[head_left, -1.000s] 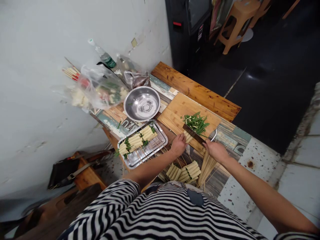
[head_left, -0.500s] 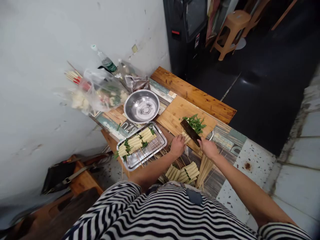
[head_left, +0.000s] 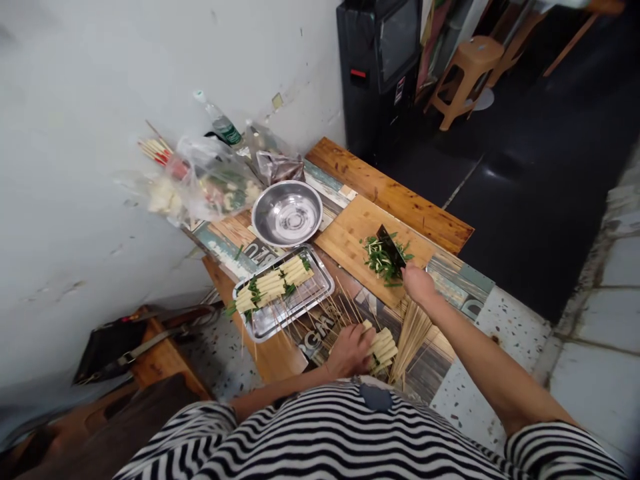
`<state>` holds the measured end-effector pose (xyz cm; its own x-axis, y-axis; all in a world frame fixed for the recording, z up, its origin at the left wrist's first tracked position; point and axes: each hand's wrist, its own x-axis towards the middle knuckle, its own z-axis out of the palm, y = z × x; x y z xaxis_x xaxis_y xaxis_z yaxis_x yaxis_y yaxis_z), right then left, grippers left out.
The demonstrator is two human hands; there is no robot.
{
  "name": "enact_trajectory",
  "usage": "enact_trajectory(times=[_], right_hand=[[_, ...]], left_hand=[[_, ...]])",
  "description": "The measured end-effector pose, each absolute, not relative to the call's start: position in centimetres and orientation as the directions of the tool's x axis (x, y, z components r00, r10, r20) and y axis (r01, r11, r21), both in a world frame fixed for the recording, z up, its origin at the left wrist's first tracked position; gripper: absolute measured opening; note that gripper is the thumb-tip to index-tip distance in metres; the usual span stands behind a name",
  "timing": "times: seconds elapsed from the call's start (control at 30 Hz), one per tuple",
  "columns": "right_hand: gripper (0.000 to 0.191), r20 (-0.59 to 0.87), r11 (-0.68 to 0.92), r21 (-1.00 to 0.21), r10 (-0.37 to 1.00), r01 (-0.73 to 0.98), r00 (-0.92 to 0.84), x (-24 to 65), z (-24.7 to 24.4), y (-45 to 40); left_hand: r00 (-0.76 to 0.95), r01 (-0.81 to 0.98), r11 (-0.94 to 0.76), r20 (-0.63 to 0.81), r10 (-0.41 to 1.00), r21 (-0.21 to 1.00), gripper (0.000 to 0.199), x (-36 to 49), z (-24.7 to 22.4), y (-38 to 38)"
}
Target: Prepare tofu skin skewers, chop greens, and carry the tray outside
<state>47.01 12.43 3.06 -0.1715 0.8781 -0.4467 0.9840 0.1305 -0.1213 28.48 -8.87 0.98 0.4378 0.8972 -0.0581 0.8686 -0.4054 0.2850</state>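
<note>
My right hand grips a dark-bladed cleaver by its handle. The blade stands over a heap of chopped green leaves on the wooden cutting board. At the table's near edge, my left hand has its fingers curled over pale rolls on skewers, beside a pile of similar skewered rolls with green filling. Its palm and fingertips are partly hidden. Loose wooden skewers lie in a bundle to the right of that pile.
More skewered rolls with greens lie on a metal tray. Behind it stands a steel bowl. Plastic bags of food and a bottle are against the wall. A wooden bench runs along the table's far side.
My left hand has moved from the board's near edge toward my body, onto the skewered rolls. The rolls by the blade are gone from the board. The cleaver has shifted over the greens, now more spread.
</note>
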Motion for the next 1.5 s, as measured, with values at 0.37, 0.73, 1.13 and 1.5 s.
enact_trajectory(times=[0.37,0.73,1.13,1.5], right_hand=[[0.032,-0.427,0.129,-0.167,0.884,0.978,-0.189,45.0,4.1,12.9],[0.042,-0.351,0.140,-0.118,0.920,0.983,-0.173,47.8,5.8,11.1],[0.036,-0.446,0.304,-0.055,0.844,0.951,-0.296,46.9,3.8,11.0],[0.032,-0.477,0.319,-0.080,0.819,0.944,-0.318,45.4,3.5,10.7]], left_hand=[[0.475,0.868,-0.413,-0.218,0.853,0.275,0.054,26.7,-1.2,-10.7],[0.545,0.830,-0.464,-0.270,0.794,0.309,0.061,28.1,0.6,-9.2],[0.271,0.911,-0.251,-0.016,0.963,0.329,0.034,30.0,-2.5,11.4],[0.335,0.912,-0.303,-0.079,0.939,0.278,0.032,30.1,-5.0,11.9]])
